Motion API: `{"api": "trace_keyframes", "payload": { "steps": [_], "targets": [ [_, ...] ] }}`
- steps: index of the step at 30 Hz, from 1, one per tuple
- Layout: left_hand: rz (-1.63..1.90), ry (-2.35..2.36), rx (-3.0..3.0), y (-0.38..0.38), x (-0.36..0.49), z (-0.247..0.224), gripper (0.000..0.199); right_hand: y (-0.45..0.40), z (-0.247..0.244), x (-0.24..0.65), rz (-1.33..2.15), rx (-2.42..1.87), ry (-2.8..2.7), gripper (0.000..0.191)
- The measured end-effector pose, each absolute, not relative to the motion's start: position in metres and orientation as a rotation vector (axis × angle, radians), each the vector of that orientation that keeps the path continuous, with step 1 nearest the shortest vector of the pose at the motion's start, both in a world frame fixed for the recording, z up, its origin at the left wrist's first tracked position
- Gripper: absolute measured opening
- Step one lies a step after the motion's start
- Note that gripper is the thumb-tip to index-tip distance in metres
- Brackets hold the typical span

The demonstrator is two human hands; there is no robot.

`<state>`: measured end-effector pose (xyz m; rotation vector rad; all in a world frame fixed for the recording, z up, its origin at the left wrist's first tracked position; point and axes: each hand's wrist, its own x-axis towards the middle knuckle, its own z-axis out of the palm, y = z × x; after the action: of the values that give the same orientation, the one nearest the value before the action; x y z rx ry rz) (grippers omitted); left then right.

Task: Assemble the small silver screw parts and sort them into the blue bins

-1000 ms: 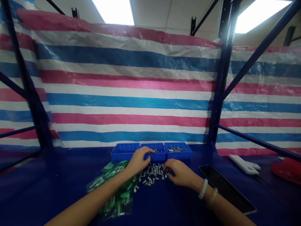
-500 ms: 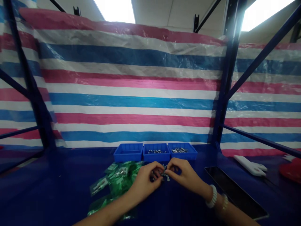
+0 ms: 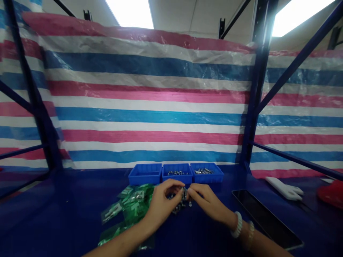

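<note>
Here both hands' fingers, left hand (image 3: 160, 203) and right hand (image 3: 207, 202), pinch small screws (image 3: 183, 195); orientation unclear.

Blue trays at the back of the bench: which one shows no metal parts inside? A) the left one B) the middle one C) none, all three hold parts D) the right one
A: the left blue tray shows no silver pieces, while the middle tray and the right tray each hold some.
</note>
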<state>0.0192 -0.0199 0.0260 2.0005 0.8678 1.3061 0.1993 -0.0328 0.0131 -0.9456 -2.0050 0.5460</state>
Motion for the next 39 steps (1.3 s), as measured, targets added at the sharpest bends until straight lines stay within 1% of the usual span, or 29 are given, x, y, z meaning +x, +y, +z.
{"api": "trace_keyframes", "payload": {
  "steps": [3,5,6,9,13,15,17,19,21,24,27,32,39],
  "targets": [
    [1.389,0.893,2.231,0.009,0.021,0.038,0.020,-0.026,0.012,0.207,0.369,-1.052,-2.075,0.025],
    [1.358,0.954,2.370,0.031,0.024,0.045,0.026,-0.021,0.007,0.212,0.297,-1.083,-2.176,0.010],
    [1.339,0.977,2.399,0.039,0.025,0.047,0.030,-0.019,0.004,0.213,0.280,-1.085,-2.235,0.005],
    [1.317,1.026,2.415,0.051,0.025,0.046,0.045,-0.013,-0.004,0.216,0.269,-1.069,-2.365,0.015],
    [1.298,1.012,2.417,0.033,0.018,0.037,0.055,-0.013,-0.004,0.216,0.271,-1.028,-2.403,0.023],
    [1.275,0.971,2.405,0.019,0.015,0.031,0.060,-0.015,0.000,0.215,0.298,-1.021,-2.360,0.023],
    [1.263,0.938,2.392,0.005,0.013,0.025,0.062,-0.017,0.005,0.215,0.355,-1.008,-2.273,0.018],
    [1.246,0.917,2.392,-0.005,0.013,0.020,0.061,-0.019,0.009,0.214,0.419,-0.979,-2.190,0.012],
    [1.221,0.900,2.403,-0.013,0.014,0.017,0.056,-0.020,0.010,0.214,0.453,-0.955,-2.155,0.009],
    [1.184,0.889,2.409,-0.021,0.017,0.016,0.048,-0.023,0.008,0.212,0.457,-0.925,-2.217,0.011],
    [1.189,0.923,2.386,-0.022,0.017,0.017,0.046,-0.029,0.006,0.205,0.404,-0.856,-2.306,0.012],
    [1.250,1.007,2.286,-0.014,0.014,0.016,0.049,-0.042,0.003,0.190,0.387,-0.751,-2.476,0.024],
    [1.259,1.006,2.255,-0.015,0.015,0.015,0.047,-0.042,0.000,0.189,0.378,-0.877,-2.502,0.034]
  ]
}}
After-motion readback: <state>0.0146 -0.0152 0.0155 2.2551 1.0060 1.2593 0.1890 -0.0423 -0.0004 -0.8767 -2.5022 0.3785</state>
